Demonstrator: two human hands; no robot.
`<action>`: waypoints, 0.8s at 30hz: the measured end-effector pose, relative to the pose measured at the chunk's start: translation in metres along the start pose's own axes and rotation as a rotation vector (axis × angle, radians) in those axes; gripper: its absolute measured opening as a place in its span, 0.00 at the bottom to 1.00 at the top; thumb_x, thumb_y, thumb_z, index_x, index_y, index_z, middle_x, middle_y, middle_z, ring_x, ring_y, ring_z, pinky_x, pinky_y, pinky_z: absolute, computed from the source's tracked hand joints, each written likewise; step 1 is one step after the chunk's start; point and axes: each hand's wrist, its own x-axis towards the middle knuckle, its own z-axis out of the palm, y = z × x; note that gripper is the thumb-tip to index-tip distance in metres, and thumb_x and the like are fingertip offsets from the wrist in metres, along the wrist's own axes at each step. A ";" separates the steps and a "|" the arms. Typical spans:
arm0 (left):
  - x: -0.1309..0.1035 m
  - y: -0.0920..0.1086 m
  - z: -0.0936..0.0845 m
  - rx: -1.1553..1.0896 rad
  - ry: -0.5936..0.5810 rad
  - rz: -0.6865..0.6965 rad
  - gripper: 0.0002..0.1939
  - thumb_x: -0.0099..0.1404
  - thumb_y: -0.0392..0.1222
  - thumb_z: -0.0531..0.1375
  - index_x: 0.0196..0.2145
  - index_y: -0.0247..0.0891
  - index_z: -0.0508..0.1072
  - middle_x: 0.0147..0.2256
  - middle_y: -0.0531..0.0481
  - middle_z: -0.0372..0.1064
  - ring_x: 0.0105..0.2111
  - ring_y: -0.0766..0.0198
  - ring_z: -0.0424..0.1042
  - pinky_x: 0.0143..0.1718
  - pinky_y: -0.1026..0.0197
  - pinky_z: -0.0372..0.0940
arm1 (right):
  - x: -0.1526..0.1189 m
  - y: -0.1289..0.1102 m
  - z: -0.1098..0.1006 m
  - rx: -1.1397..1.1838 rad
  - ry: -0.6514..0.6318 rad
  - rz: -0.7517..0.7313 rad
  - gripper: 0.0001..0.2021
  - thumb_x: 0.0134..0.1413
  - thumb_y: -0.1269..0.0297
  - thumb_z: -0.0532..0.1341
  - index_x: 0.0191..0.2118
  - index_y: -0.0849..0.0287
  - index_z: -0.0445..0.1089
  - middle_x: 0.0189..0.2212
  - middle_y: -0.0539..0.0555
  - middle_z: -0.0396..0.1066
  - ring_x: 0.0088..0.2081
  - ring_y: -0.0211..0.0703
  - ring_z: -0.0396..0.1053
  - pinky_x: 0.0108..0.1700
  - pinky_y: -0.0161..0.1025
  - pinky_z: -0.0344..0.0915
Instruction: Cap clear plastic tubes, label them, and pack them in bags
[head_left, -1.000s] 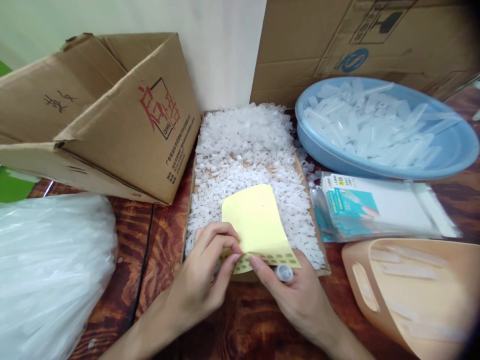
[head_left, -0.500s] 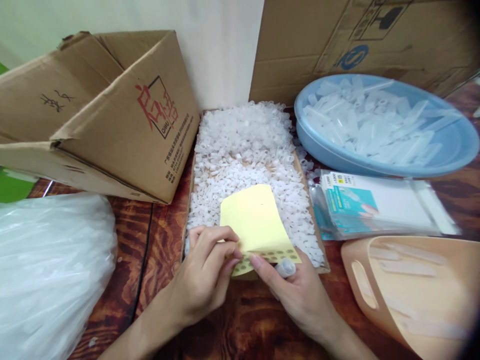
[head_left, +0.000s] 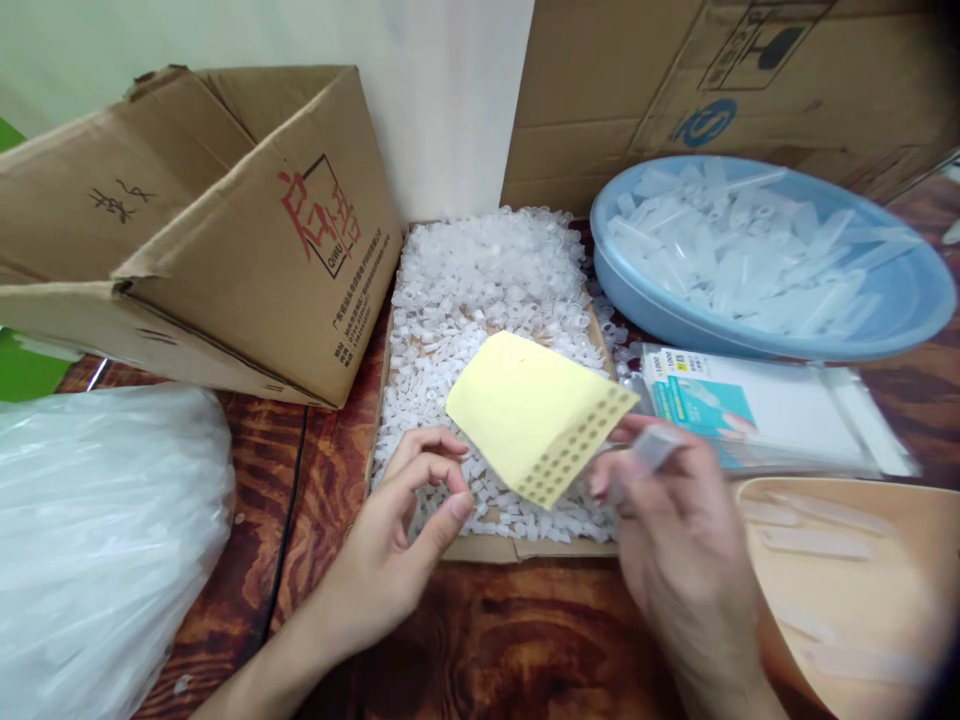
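Observation:
My left hand [head_left: 405,525] is over the near left of a shallow cardboard tray [head_left: 517,549] filled with small whitish plastic pieces [head_left: 487,265]. Its thumb and index tips come together; a tiny dark spot shows at the thumb, too small to name. My right hand [head_left: 679,540], blurred, closes round a short translucent plastic tube [head_left: 651,450]. A yellow sticker sheet [head_left: 525,405] with rows of dark round dots along one edge lies tilted above the pieces. Its dotted edge meets my right fingers; whether they grip it I cannot tell.
An open cardboard box [head_left: 262,250] stands left, behind a bulging plastic bag [head_left: 105,540]. At right are a blue basin [head_left: 780,335] of translucent plastic parts, a stack of printed clear packets [head_left: 780,410] and a beige bin [head_left: 885,560] with several flat pieces. A large carton [head_left: 600,100] stands behind.
The hands have moved apart. My right hand has gone right with the tube, and the sticker sheet has turned so its dotted edge slants up to the right. My left hand has let go of the sheet.

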 end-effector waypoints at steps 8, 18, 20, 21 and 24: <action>0.003 -0.003 -0.002 -0.188 -0.017 -0.143 0.07 0.73 0.42 0.59 0.35 0.40 0.70 0.50 0.43 0.66 0.54 0.57 0.67 0.55 0.58 0.64 | 0.000 -0.006 -0.001 -0.028 -0.231 -0.043 0.11 0.72 0.57 0.56 0.54 0.48 0.69 0.36 0.51 0.71 0.34 0.42 0.70 0.41 0.38 0.69; 0.001 0.002 -0.002 -0.316 -0.095 -0.190 0.08 0.73 0.44 0.59 0.36 0.41 0.72 0.52 0.45 0.65 0.58 0.57 0.64 0.61 0.57 0.60 | -0.006 -0.001 0.009 -0.417 -0.758 -0.257 0.09 0.72 0.68 0.53 0.49 0.52 0.69 0.40 0.53 0.72 0.41 0.45 0.70 0.43 0.38 0.65; 0.001 0.004 -0.002 -0.326 -0.115 -0.222 0.08 0.73 0.45 0.60 0.36 0.41 0.72 0.52 0.45 0.65 0.60 0.57 0.63 0.62 0.58 0.58 | -0.006 0.001 0.010 -0.427 -0.778 -0.282 0.08 0.72 0.69 0.54 0.49 0.53 0.69 0.39 0.53 0.71 0.40 0.44 0.69 0.42 0.39 0.65; 0.001 0.004 -0.002 -0.327 -0.122 -0.239 0.08 0.73 0.45 0.60 0.35 0.41 0.72 0.52 0.45 0.65 0.60 0.56 0.62 0.63 0.58 0.57 | -0.006 0.001 0.010 -0.430 -0.784 -0.292 0.08 0.72 0.70 0.54 0.49 0.53 0.68 0.39 0.53 0.71 0.39 0.45 0.69 0.42 0.39 0.64; 0.002 0.004 0.000 -0.319 -0.126 -0.260 0.08 0.72 0.44 0.60 0.36 0.40 0.72 0.53 0.46 0.64 0.60 0.56 0.62 0.64 0.57 0.55 | -0.006 0.002 0.011 -0.440 -0.797 -0.318 0.08 0.72 0.71 0.53 0.48 0.54 0.68 0.38 0.53 0.70 0.39 0.45 0.68 0.41 0.40 0.64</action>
